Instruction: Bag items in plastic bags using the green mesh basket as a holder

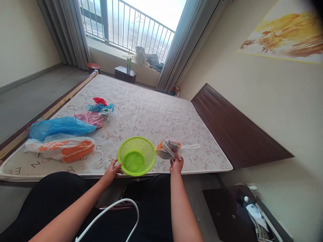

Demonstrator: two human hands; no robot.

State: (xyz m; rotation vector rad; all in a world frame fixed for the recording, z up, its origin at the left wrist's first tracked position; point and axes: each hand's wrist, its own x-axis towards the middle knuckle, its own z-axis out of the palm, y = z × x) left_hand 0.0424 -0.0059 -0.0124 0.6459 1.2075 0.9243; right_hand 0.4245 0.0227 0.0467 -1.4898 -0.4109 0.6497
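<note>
A green plastic basket [153, 158] with slotted sides stands upright at the mattress's near edge, with nothing seen inside it. At its left rim is my left hand [111, 172], fingers apart and touching or very close to the rim. To the right of the basket, my right hand [177, 164] pinches the near side of a plastic bag [169, 148], whitish and see-through with orange and grey showing. The bag lies on the mattress, and its twisted end points right. What it contains I cannot make out.
On the left of the mattress [151, 114] lie a white-and-orange bag [75, 149], a blue bag [63, 126], a pink cloth [91, 118] and a red bundle [99, 101]. A dark headboard [239, 134] is at right. A white cable [111, 206] loops below my arms.
</note>
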